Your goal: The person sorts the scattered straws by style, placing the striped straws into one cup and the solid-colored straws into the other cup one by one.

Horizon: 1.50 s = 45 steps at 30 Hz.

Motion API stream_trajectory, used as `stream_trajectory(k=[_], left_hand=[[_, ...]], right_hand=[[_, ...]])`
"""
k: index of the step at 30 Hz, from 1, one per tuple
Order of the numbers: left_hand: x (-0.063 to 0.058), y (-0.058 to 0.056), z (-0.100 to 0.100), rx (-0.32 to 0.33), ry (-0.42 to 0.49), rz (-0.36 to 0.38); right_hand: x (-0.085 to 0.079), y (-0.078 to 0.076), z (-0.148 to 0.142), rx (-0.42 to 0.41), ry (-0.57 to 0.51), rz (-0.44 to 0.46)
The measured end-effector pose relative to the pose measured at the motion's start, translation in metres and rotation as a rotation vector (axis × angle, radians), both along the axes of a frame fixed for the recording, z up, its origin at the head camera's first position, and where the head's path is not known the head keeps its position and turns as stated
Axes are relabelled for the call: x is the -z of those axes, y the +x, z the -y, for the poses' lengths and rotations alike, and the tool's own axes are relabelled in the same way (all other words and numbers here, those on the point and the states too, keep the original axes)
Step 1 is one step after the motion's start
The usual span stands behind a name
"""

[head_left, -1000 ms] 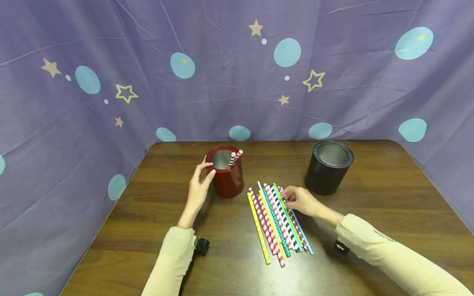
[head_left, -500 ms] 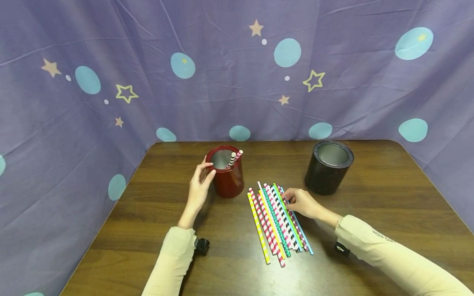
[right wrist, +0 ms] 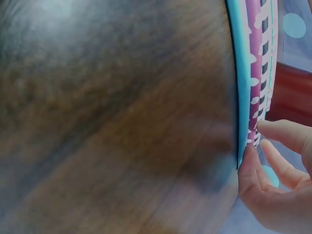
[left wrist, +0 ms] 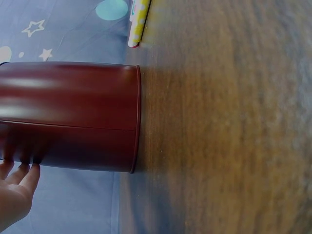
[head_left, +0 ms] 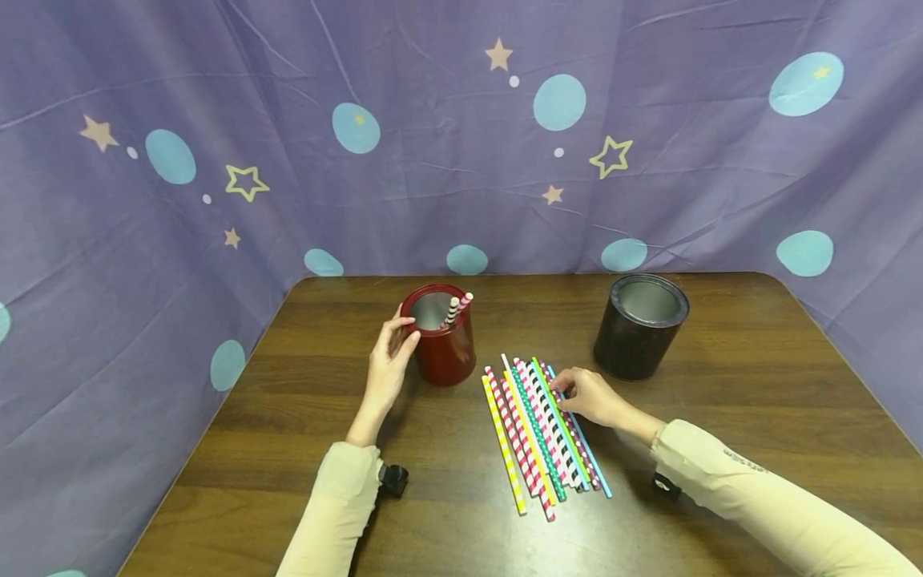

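Between thumb and fingers of the right hand (head_left: 587,397), a purple dotted straw (right wrist: 254,29)

The right hand is drawn into a narrow pinch, its thumb and fingertips close together on the purple dotted straw near the straw's far end. That straw lies within a row of paper straws, which runs from beneath the fingertips toward the person and spreads to the left of the hand. Just beside the thumb, along the row's right edge, is a light blue straw (right wrist: 242,73). Farther left from the hand come a green dotted straw (head_left: 537,433) and, at the row's far left edge, a yellow-and-white striped straw (head_left: 503,441).

The left hand (head_left: 387,365) has its thumb and fingers spread, the fingertips resting against the side of a red canister (head_left: 447,361) near the rim. The canister stands upright just to the right of this hand. A black-and-white striped straw (head_left: 452,309) and a pink-and-white striped straw (head_left: 465,301) lean inside, their ends poking above the rim on the side away from the left hand.

Beyond the right hand and to its right, apart from it, stands a black canister (head_left: 630,353). Below both hands is a brown wood-grain tabletop (head_left: 303,465); past them hangs a purple cloth (head_left: 447,200) printed with stars and blue ovals.
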<state>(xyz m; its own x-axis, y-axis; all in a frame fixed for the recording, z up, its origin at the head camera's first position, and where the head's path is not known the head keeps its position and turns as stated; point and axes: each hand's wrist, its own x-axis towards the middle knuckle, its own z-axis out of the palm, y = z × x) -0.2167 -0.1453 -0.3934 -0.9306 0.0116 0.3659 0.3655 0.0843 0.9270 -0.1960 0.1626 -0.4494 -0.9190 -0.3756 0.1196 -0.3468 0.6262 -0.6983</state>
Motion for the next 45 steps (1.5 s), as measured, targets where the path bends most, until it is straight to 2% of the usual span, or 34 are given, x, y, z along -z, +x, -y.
stream_trajectory(k=[7, 17, 25, 34, 45], left_hand=[[0.0005, -0.0001, 0.0003, 0.001, -0.003, 0.0], [0.0019, -0.0006, 0.0002, -0.006, 0.009, 0.02], [0.0019, -0.0005, 0.0002, 0.001, 0.003, 0.014], [0.0018, -0.0005, -0.0004, 0.002, 0.01, 0.012], [0.0016, -0.0002, 0.0005, 0.003, 0.007, 0.023]], right_hand=[[-0.0022, 0.0002, -0.0001, 0.001, 0.045, -0.049], [-0.0027, 0.0024, 0.0004, 0.012, 0.073, -0.042], [0.0015, -0.0022, -0.0001, -0.01, 0.108, -0.083], [0.0017, -0.0057, 0.0004, -0.027, 0.106, -0.06], [0.0012, -0.006, 0.0022, -0.022, 0.112, -0.09]])
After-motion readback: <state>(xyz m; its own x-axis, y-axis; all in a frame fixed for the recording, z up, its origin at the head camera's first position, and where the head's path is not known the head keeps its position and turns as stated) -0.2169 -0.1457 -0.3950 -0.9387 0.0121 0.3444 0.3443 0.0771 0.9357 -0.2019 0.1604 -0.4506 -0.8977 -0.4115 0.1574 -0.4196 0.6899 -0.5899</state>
